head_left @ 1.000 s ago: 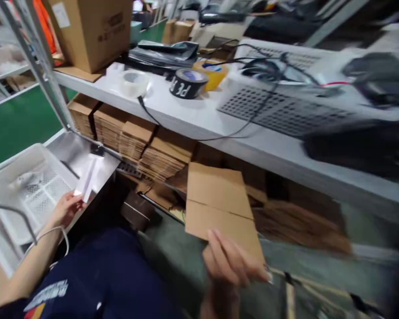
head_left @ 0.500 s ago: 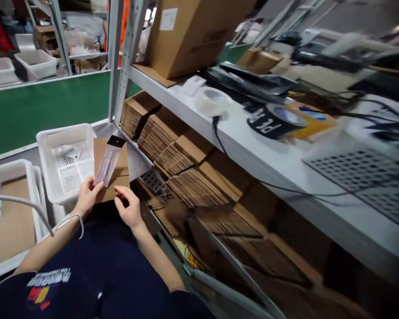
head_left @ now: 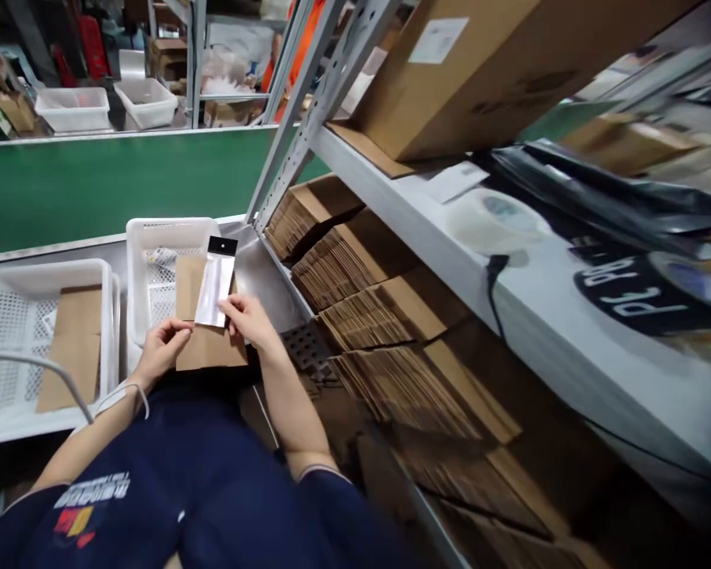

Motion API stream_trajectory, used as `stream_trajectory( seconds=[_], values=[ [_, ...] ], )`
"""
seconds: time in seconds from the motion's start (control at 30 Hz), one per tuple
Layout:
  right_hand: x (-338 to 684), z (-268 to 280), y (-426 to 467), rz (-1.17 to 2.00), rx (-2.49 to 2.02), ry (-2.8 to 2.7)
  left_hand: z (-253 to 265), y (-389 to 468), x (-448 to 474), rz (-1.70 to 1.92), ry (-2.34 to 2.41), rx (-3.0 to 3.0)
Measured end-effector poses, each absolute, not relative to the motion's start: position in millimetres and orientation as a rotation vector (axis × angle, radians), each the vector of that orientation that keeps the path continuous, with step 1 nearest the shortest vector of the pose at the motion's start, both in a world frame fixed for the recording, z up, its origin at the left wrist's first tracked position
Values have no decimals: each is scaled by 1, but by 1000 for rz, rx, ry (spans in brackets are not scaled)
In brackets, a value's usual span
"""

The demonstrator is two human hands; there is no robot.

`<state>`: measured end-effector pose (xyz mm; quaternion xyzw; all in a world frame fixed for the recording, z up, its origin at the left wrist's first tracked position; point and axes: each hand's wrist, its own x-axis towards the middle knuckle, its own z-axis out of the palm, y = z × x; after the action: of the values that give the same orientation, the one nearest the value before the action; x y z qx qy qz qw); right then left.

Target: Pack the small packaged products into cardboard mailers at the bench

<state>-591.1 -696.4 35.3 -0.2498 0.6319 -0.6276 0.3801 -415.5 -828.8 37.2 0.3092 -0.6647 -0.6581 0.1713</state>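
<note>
A: Report hand status, nearest items first.

B: My left hand [head_left: 161,348] is at the lower left corner of the flat cardboard piece [head_left: 208,348]; its fingers are curled against that edge, gripping it. My right hand [head_left: 250,320] is at the right side of the same piece. Its fingers pinch the lower end of a clear plastic packet [head_left: 216,280] with a black header strip, held flat against the cardboard, and the thumb rests on the packet's bottom corner.

A: Position of the cardboard and packet?

B: Both are in front of my torso, above the near edge of the steel counter [head_left: 259,276]. The cardboard overlaps the front wall of the small white basket [head_left: 154,231]. The packet stands roughly upright, tilted slightly right, header end pointing away from me.

A: Surroundings, moving outward?

B: To my left, a larger white basket [head_left: 12,273] contains another flat cardboard sheet [head_left: 71,348]. To my right, stacks of folded cartons [head_left: 355,292] fill the space under the white shelf [head_left: 403,197]. On that shelf: a clear tape roll [head_left: 498,221], a black tape roll [head_left: 640,296] and a large brown box [head_left: 498,63]. Beyond the counter runs a green conveyor belt [head_left: 112,182], with further white bins [head_left: 74,107] behind it.
</note>
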Motion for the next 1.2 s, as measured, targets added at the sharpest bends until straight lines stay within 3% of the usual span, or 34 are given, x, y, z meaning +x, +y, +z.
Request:
stream_trajectory(
  seconds=[0.57,1.03,1.2],
  values=[
    [-569,69,-675,-1445,-774,2063,36,-827,-392,-1788,-2044,717],
    [-553,57,-664,-1504,-757,2014,38,-820,-375,-1633,-2207,626],
    [-584,48,-707,-1383,-852,1973,38,-846,-394,-1543,-2067,821]
  ],
)
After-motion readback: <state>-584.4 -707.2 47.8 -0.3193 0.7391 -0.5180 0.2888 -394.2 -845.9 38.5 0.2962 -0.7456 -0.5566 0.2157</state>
